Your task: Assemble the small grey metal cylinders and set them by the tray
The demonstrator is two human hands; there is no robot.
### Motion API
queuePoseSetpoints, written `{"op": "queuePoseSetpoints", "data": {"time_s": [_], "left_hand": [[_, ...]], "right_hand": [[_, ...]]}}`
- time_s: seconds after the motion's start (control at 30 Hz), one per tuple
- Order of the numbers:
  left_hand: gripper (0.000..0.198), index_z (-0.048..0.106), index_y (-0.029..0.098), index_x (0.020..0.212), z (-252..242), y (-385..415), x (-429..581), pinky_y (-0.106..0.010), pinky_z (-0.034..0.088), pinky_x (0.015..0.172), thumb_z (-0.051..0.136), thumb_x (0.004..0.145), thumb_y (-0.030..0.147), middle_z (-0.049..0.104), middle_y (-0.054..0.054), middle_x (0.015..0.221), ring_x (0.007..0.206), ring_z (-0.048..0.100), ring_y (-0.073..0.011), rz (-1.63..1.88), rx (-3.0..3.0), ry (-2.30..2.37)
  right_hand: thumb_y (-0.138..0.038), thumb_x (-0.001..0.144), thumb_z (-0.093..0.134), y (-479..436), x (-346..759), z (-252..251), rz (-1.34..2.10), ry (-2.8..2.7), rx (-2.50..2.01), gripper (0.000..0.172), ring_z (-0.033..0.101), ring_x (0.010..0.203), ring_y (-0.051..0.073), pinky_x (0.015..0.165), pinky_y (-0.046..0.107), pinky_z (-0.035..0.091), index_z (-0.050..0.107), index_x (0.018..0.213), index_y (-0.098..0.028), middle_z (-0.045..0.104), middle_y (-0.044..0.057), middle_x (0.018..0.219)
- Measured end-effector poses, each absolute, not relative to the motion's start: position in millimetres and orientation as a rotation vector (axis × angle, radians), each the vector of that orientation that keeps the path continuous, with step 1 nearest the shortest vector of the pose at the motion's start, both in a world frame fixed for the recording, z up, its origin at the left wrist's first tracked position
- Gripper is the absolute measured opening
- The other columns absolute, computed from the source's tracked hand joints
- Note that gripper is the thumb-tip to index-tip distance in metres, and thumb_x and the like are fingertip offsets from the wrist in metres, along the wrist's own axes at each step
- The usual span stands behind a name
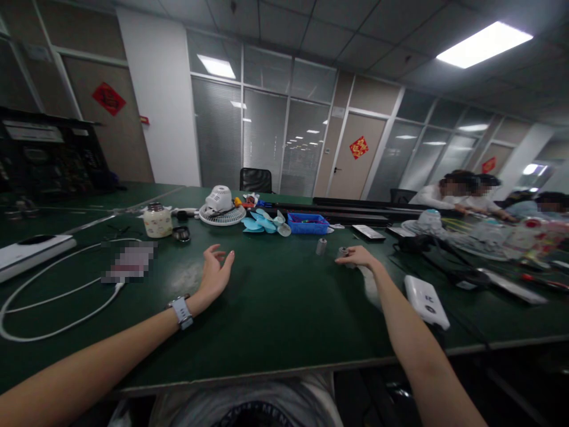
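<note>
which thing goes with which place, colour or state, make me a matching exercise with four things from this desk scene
Column one:
1. right hand
2. basket
3. watch
4. left hand

Column two:
A. worn at the wrist
B. empty and loosely curled
C. at a small grey cylinder
D. blue

Right pairs: 1-C, 2-D, 3-A, 4-B

Grey cylinder [321,247], green table [275,314]
</note>
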State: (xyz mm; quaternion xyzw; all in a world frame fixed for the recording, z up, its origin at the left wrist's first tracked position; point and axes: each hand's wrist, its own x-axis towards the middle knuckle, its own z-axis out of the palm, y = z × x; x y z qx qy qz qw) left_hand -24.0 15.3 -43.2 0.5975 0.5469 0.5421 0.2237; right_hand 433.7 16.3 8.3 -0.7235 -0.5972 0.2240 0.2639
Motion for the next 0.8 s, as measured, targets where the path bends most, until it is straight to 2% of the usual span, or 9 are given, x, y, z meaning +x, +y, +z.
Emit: {"op": "queuePoseSetpoints", "data": {"time_s": [0.13,0.23,0.3,0.4,0.47,0.53,0.67,0.8], "left_hand": [[0.075,0.027,0.017,0.135,-40,12,-20,-0.051,0.040,0.096,0.057,0.077,0.054,0.042,-0.016,0.128,0.117,0.046,-0.0311,1.724,1.753,1.624],[0.078,0.027,0.019,0.139,-31,1,-12,-0.051,0.036,0.100,0.059,0.077,0.052,0.037,-0.016,0.136,0.122,0.041,-0.0319,1.754,1.942,1.602],[0.070,0.035,0.024,0.138,-24,-8,-5,-0.051,0.032,0.103,0.060,0.078,0.051,0.037,-0.013,0.138,0.126,0.037,-0.0317,1.665,2.127,1.526],[0.041,0.060,0.032,0.119,-17,-19,5,-0.050,0.028,0.106,0.058,0.081,0.049,0.037,-0.006,0.142,0.130,0.029,-0.0314,1.455,2.387,1.382],[0.028,0.070,0.032,0.101,-16,-21,8,-0.051,0.028,0.106,0.057,0.082,0.049,0.037,-0.004,0.142,0.131,0.027,-0.0318,1.362,2.475,1.325],[0.025,0.074,0.032,0.092,-16,-20,9,-0.052,0.028,0.105,0.058,0.082,0.049,0.040,-0.004,0.141,0.130,0.027,-0.0321,1.333,2.475,1.324],[0.028,0.075,0.031,0.090,-17,-12,7,-0.053,0.029,0.105,0.063,0.076,0.052,0.046,-0.007,0.135,0.129,0.030,-0.0330,1.304,2.340,1.378],[0.031,0.076,0.029,0.082,-16,-7,7,-0.054,0.031,0.104,0.062,0.074,0.056,0.055,-0.007,0.126,0.125,0.036,-0.0334,1.209,2.217,1.402]], "right_hand": [[-0.035,0.050,0.085,5,379,15,0.942,-1.889,-1.724,0.049,0.067,0.073,0.017,0.054,0.021,0.049,0.070,0.092,-0.014,0.073,0.007,0.087],[-0.040,0.052,0.085,-3,303,0,0.899,-1.965,-1.449,0.050,0.068,0.082,0.019,0.064,0.025,0.053,0.069,0.092,-0.013,0.073,0.008,0.091],[-0.047,0.057,0.081,-8,252,-14,0.866,-1.977,-1.299,0.049,0.068,0.082,0.020,0.063,0.027,0.054,0.069,0.095,-0.017,0.072,0.007,0.096],[-0.050,0.063,0.077,-15,203,-29,0.761,-1.994,-1.140,0.044,0.069,0.085,0.020,0.073,0.029,0.054,0.070,0.094,-0.019,0.073,0.004,0.091],[-0.049,0.065,0.076,-18,190,-32,0.699,-2.012,-1.119,0.042,0.069,0.086,0.020,0.076,0.029,0.053,0.071,0.094,-0.019,0.073,0.003,0.089],[-0.049,0.065,0.076,-20,189,-31,0.668,-2.029,-1.131,0.043,0.069,0.086,0.020,0.076,0.029,0.052,0.071,0.097,-0.020,0.073,0.003,0.089],[-0.049,0.067,0.075,-21,194,-30,0.658,-2.042,-1.122,0.047,0.068,0.090,0.021,0.080,0.030,0.052,0.069,0.106,-0.023,0.073,0.002,0.094],[-0.050,0.067,0.075,-19,194,-32,0.631,-2.050,-1.104,0.047,0.068,0.085,0.020,0.076,0.030,0.052,0.070,0.104,-0.022,0.073,0.002,0.091]]}}
